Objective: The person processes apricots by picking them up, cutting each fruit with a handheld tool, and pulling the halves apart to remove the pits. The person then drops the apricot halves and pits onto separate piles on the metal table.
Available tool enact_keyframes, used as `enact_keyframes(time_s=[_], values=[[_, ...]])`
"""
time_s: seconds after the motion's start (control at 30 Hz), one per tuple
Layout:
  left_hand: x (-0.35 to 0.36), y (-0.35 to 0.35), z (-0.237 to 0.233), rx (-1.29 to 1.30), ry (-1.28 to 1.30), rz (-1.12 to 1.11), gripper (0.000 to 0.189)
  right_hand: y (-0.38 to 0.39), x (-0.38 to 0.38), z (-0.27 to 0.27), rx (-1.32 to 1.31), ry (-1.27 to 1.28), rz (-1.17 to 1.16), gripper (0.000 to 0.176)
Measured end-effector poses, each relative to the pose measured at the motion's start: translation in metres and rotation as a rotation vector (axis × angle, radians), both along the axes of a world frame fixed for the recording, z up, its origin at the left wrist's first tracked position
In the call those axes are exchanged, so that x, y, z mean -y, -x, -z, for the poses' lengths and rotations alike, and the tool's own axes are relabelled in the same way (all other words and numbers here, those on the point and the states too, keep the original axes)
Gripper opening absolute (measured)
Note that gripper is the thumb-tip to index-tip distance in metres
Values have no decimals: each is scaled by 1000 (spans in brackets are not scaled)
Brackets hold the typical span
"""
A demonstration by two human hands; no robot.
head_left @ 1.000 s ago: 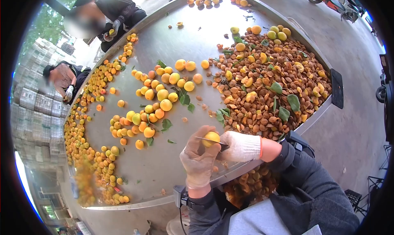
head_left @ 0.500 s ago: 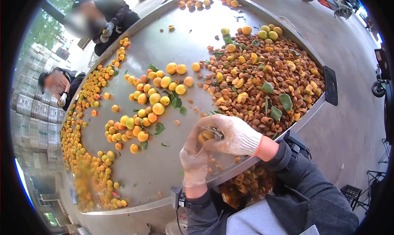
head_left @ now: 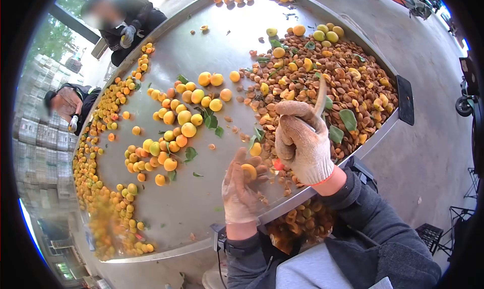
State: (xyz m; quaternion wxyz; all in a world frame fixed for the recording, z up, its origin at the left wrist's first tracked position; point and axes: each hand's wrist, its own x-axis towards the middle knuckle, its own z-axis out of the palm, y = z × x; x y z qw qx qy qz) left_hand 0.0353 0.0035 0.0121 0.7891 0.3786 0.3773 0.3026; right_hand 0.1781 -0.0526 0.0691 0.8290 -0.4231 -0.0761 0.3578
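My left hand [head_left: 243, 190], in a thin pale glove, is turned palm up above the table's near edge. Its fingers are slightly blurred and curve around an apricot [head_left: 248, 173] with yellow-orange flesh. To its right, my right hand [head_left: 305, 145], in a white knitted glove with brown stains, is raised over the near side of the pile of apricot pits. It is closed on a small tool with a red end [head_left: 278, 164]; the rest of the tool is hidden. One finger points up. Another apricot [head_left: 255, 149] lies between the hands.
Loose apricots [head_left: 184, 116] and leaves cover the middle of the metal table [head_left: 201, 213]; more line its left side. Brown pits [head_left: 348, 77] heap at the right. A dark phone-like slab [head_left: 405, 100] sits on the rim. Two people [head_left: 126, 21] work along the far-left edge.
My hands were together around an apricot, a thin metal piece showing at the right fingers. Now they are apart: the right has moved up and right, the left has turned palm up.
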Motion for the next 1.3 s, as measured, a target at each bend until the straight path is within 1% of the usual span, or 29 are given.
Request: enact_keyframes(time_s=[0.07, 0.17, 0.23, 0.27, 0.33, 0.37, 0.4, 0.47, 0.53, 0.57, 0.6, 0.63, 0.67, 0.7, 0.73, 0.77, 0.8, 0.83, 0.87, 0.93, 0.97, 1.03, 1.07, 1.13, 1.17, 1.2, 1.23, 1.27, 1.3], values=[[7, -8, -4, -43, -33, -14, 51, 11, -1, -1, 26, -93, 53, 15], [11, -15, -7, -83, -9, -13, 50, 17, 1, 6, 127, -96, 64, 14], [12, -14, 2, -53, -115, 26, 44, 17, 3, 10, 313, -44, 15, 15], [8, -18, 3, -45, -121, 31, 44, 14, 0, 10, 321, -48, 22, 15], [11, -19, 4, -244, -373, 44, 40, 13, 2, 10, 349, -147, -108, 21], [14, -20, 12, -251, -366, 48, 40, 11, 3, 11, 418, -191, -191, 21], [18, -21, 25, -199, -438, -15, 38, 9, 3, 10, 410, -183, -191, 21], [21, -25, 18, -150, -506, -76, 38, 8, 0, 5, 780, -89, -112, 21], [22, -26, -1, -188, -202, 2, 37, 7, -7, 11, 218, -79, -119, 18], [20, -28, 2, -192, -199, 2, 37, 5, -9, 13, 68, -93, -129, 17], [17, -32, 8, -136, -118, -71, 38, 2, -12, 15, -79, -108, -139, 16], [16, -33, 11, -81, -39, -144, 40, 1, -17, 21, -81, -109, -140, 16], [14, -32, 9, -82, -40, -144, 40, 0, -25, 31, -238, -119, -89, 15], [11, -29, 5, -59, 93, -85, 41, -1, -30, 39, -394, -129, -36, 14], [8, -27, 2, -35, 227, -27, 43, -2, -31, 46, -392, -131, -36, 14], [4, -24, 4, -31, 223, -30, 43, -3, -30, 51, -469, -152, -35, 15], [0, -19, 10, 80, 304, 12, 45, -4, -31, 56, -547, -175, -34, 17], [-3, -13, 16, 189, 387, 56, 47, -5, -32, 60, -580, -209, -28, 19], [-5, -9, 19, 188, 384, 55, 47, -5, -32, 64, -581, -210, -30, 19], [-7, -4, 20, 397, 430, 224, 45, -6, -32, 67, -663, -276, -31, 18], [-5, -6, 17, 397, 431, 225, 45, -5, -32, 66, -663, -275, -30, 18], [1, -14, 8, 52, 276, 74, 43, -3, -32, 58, -620, -204, 6, 17], [3, -15, 13, 54, 274, 73, 43, -2, -30, 51, -619, -206, 4, 17], [4, -17, 24, -344, -546, 53, 40, 1, -23, 35, -314, -108, -46, 17], [3, -17, 22, -343, -548, 51, 40, -1, -20, 35, -250, -158, -104, 18], [3, -18, 18, -279, -466, 98, 38, -3, -18, 32, -250, -158, -102, 18], [4, -20, 12, -214, -381, 148, 36, -7, -16, 27, -308, -186, -140, 17], [4, -16, 8, -214, -376, 152, 36, -10, -15, 25, -366, -213, -179, 17], [1, -10, 5, -143, -257, 227, 36, -13, -19, 32, -464, -291, -167, 16]])
